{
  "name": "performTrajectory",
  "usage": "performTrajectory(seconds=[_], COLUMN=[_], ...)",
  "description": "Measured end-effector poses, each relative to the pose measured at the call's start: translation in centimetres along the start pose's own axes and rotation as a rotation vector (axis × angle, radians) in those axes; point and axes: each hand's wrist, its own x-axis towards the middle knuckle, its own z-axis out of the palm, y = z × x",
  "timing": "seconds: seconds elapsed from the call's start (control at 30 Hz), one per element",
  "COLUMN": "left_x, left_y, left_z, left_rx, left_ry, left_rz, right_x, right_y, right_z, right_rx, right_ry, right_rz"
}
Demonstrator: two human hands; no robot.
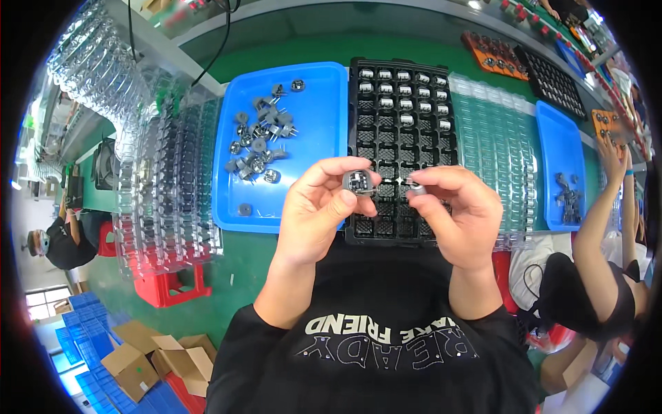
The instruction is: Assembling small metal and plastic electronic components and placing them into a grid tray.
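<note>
In front of my chest, my left hand [315, 204] pinches a round grey part [358, 181] with a black and metallic inside. Close by on the right, my right hand [463, 211] has thumb and fingers closed on a small grey and silvery piece [416, 185]. A gap separates the two pieces. Both hands hover over the near half of a black compartment tray [366, 136], whose far rows hold several small white and silvery parts. To its left lies a blue tray [318, 103] with a loose heap of grey round parts [259, 145], some with metal pins.
Clear plastic blister trays [493, 138] lie right of the black tray; more [169, 186] are stacked at the left. A second blue tray [562, 155] stands farther right, near a co-worker's arm [598, 214]. A red stool [169, 286] and cardboard boxes [134, 372] are lower left.
</note>
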Motion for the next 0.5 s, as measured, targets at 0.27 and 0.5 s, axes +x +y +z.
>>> performTrajectory(seconds=[0.27, 0.5], left_x=[-0.4, -0.5], left_y=[0.2, 0.9], left_z=[1.2, 1.0], left_rx=[0.191, 0.376], left_ry=[-0.054, -0.088], left_rz=[0.043, 0.023], right_x=[1.9, 1.3], right_y=[-0.7, -0.9], right_z=[2.0, 2.1], right_rx=[-0.268, -0.343], right_ry=[-0.092, -0.080], right_rz=[-0.416, -0.392])
